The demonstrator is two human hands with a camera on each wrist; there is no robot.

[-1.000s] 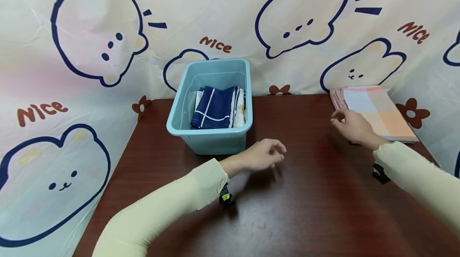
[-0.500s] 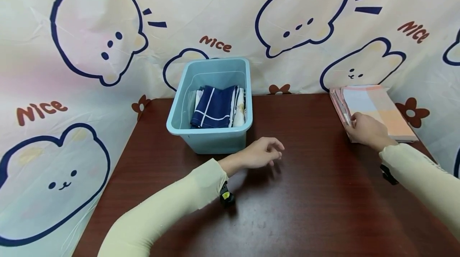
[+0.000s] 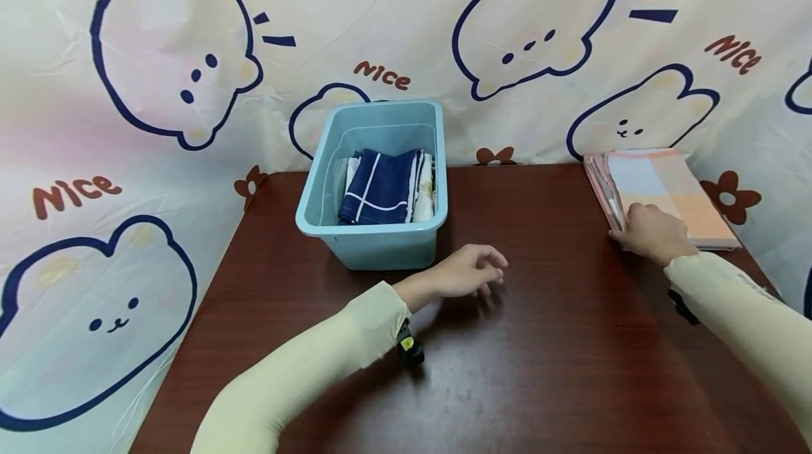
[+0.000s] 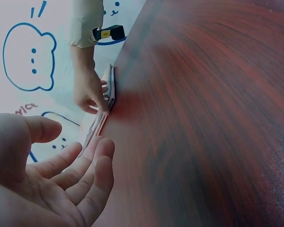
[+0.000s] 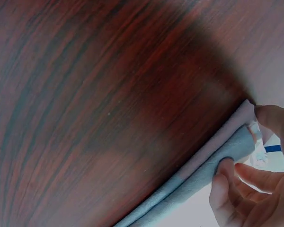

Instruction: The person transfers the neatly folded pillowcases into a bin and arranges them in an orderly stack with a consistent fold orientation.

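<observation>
At the far right of the head view lies a folded checked cloth (image 3: 672, 186) in peach, pink and pale blue, with several layers showing along its left edge. My right hand (image 3: 655, 232) grips its near left corner. In the right wrist view, the thumb is at the corner and curled fingertips (image 5: 221, 182) press against the cloth's folded edge (image 5: 203, 158). My left hand (image 3: 466, 272) hovers over the table in front of the bin, its fingers loosely bent and holding nothing. The left wrist view shows its palm (image 4: 42, 189).
A light blue plastic bin (image 3: 374, 249) stands at the back left of centre. Inside it are a folded navy cloth (image 3: 383, 186) with white lines and some white cloth beside it. The dark red-brown table (image 3: 539, 369) meets a printed curtain (image 3: 526, 115) behind.
My right hand has moved right onto the near left corner of the folded cloth and taken hold there. My left hand has hardly moved, and the bin is unchanged.
</observation>
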